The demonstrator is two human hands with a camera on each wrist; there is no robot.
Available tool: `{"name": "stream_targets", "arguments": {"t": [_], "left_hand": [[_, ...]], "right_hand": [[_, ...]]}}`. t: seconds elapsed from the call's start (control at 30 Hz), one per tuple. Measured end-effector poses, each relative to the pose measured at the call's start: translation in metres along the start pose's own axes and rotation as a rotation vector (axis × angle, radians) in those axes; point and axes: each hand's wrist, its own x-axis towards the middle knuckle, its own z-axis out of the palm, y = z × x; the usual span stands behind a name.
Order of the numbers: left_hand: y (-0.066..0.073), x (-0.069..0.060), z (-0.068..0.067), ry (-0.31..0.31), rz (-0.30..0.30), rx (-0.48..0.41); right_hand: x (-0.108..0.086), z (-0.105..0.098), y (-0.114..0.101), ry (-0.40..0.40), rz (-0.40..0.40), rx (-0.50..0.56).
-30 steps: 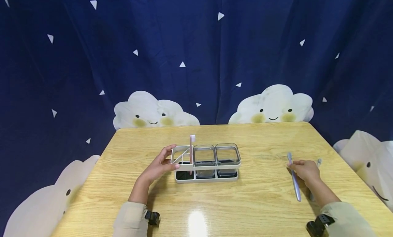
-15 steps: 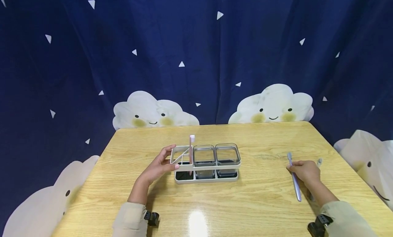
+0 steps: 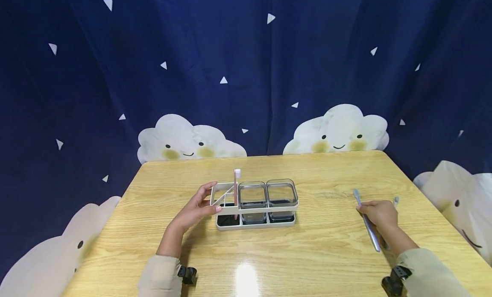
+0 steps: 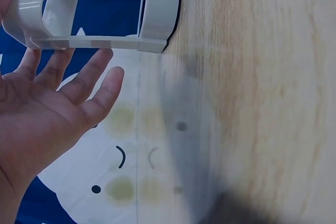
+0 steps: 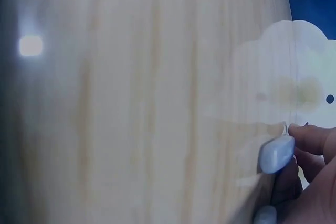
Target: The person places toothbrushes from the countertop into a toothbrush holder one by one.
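The left hand (image 3: 194, 209) grips the left end of a white rack (image 3: 257, 210), thumb in front and fingers behind; the left wrist view shows the fingers of that hand (image 4: 52, 95) against the rack's end (image 4: 160, 11). A pink toothbrush (image 3: 235, 190) stands upright in the rack's left section, and two clear square cups (image 3: 252, 198) (image 3: 282, 196) fill the other sections. At the right, the right hand (image 3: 380, 216) pinches a bluish-purple toothbrush (image 3: 370, 230) between thumb and fingers; its rounded handle end (image 5: 276, 155) shows in the right wrist view.
Another toothbrush (image 3: 396, 201) lies beyond the right hand, mostly hidden by it. The wooden table (image 3: 307, 254) ends at a dark blue curtain (image 3: 200, 40) with white clouds. Wood surface lies between the rack and the right hand.
The head view has shifted slightly, moving everything a little left. The purple toothbrush is tilted a little more in the right hand. The left hand keeps its grip on the rack.
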Motion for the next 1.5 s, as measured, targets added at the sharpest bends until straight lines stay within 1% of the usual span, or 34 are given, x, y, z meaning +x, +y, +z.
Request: {"name": "stream_targets", "arguments": {"t": [0.13,0.33,0.43,0.57,0.77,1.0,1.17,1.33,1.43,1.5], "left_hand": [[0.000,0.000,0.000,0.003,-0.004,-0.003],[0.001,0.001,0.000,-0.003,-0.001,-0.010],[0.000,0.001,-0.001,-0.003,0.002,-0.002],[-0.001,0.000,-0.001,-0.002,0.001,0.001],[-0.002,-0.002,0.000,-0.011,-0.004,-0.018],[0.001,-0.001,0.000,-0.008,0.002,-0.018],[-0.002,0.001,-0.001,-0.010,0.012,-0.011],[-0.005,0.002,-0.001,-0.015,0.014,-0.029],[0.008,-0.002,0.002,-0.013,0.000,-0.032],[0.016,-0.006,0.004,-0.013,-0.006,-0.016]], "right_hand": [[-0.001,0.002,-0.001,0.018,-0.004,-0.016],[0.000,0.001,-0.003,0.019,-0.019,-0.079],[0.001,0.000,-0.004,0.019,-0.027,-0.093],[0.000,-0.002,-0.004,0.013,-0.007,-0.062],[-0.002,-0.001,-0.003,0.012,0.038,0.014],[-0.002,0.000,-0.008,-0.002,0.013,0.111],[-0.003,-0.003,-0.014,-0.020,0.027,0.177],[-0.006,-0.004,-0.018,-0.025,0.037,0.225],[-0.008,-0.005,-0.023,-0.025,0.027,0.249],[-0.009,-0.006,-0.026,-0.023,0.019,0.273]]}}
